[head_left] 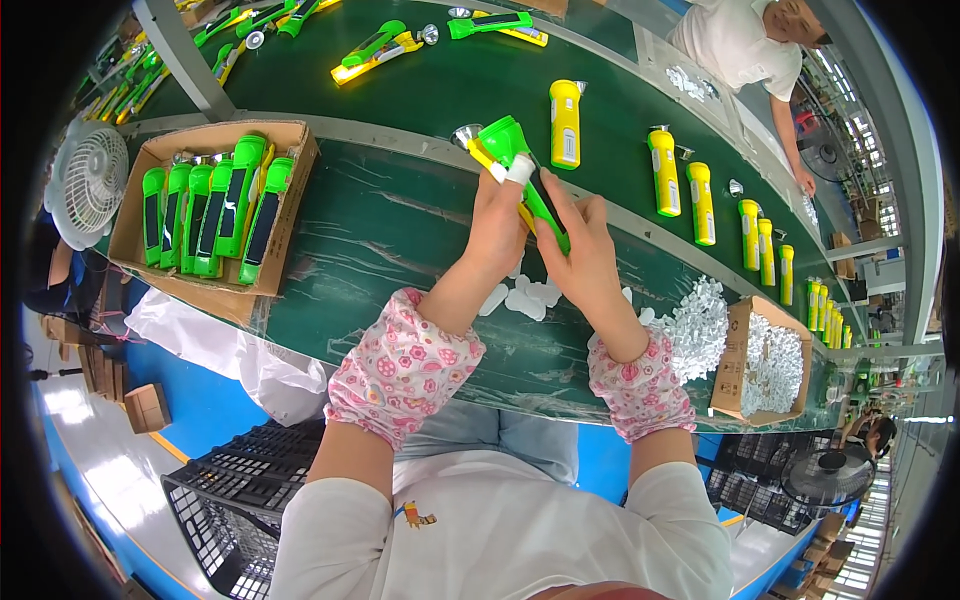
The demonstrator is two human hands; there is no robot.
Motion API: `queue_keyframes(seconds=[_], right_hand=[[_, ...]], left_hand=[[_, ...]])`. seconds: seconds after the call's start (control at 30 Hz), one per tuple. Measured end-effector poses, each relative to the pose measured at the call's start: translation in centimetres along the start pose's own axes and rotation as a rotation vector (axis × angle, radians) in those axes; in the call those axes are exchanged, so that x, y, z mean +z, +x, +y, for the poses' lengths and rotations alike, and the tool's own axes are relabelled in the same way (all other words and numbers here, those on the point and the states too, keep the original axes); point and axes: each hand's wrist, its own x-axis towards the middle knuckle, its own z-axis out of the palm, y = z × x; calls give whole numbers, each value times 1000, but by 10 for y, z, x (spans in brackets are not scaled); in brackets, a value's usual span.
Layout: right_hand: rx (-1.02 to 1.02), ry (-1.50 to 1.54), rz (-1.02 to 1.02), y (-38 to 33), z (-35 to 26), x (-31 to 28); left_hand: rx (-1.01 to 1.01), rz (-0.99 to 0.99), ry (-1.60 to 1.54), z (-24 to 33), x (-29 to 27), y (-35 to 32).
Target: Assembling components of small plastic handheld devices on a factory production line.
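Both my hands hold a green and yellow flashlight (512, 160) above the green bench (400, 230). My left hand (497, 222) grips its body from the left, a taped finger near the wide green head. My right hand (580, 245) grips the handle end from the right. A silver reflector (465, 135) sits just behind the flashlight's head. Small white plastic parts (525, 297) lie on the bench under my wrists.
A cardboard box (215, 205) of green flashlight bodies stands at left. Yellow flashlights (565, 122) lie on the conveyor belt behind. A pile of clear small parts (698, 325) and a box (765, 365) of them lie at right. Another person (745, 40) works opposite. A fan (88, 180) stands far left.
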Motion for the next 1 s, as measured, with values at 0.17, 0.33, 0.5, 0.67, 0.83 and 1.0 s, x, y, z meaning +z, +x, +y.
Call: queue_keyframes(seconds=[0.17, 0.33, 0.5, 0.67, 0.83, 1.0], right_hand=[[-65, -45, -79, 4, 14, 2], [-229, 176, -85, 16, 19, 6], [383, 1096, -474, 10, 6, 2], [341, 732, -354, -3, 15, -21], [-148, -13, -52, 1, 14, -17], [37, 39, -200, 6, 10, -13]], left_hand=[[-17, -22, 65, 5, 2, 4], [-11, 29, 4, 37, -14, 22], [-26, -134, -76, 50, -14, 11], [-43, -281, -140, 19, -3, 14], [-294, -247, -67, -7, -5, 4], [-306, -252, -115, -4, -11, 13]])
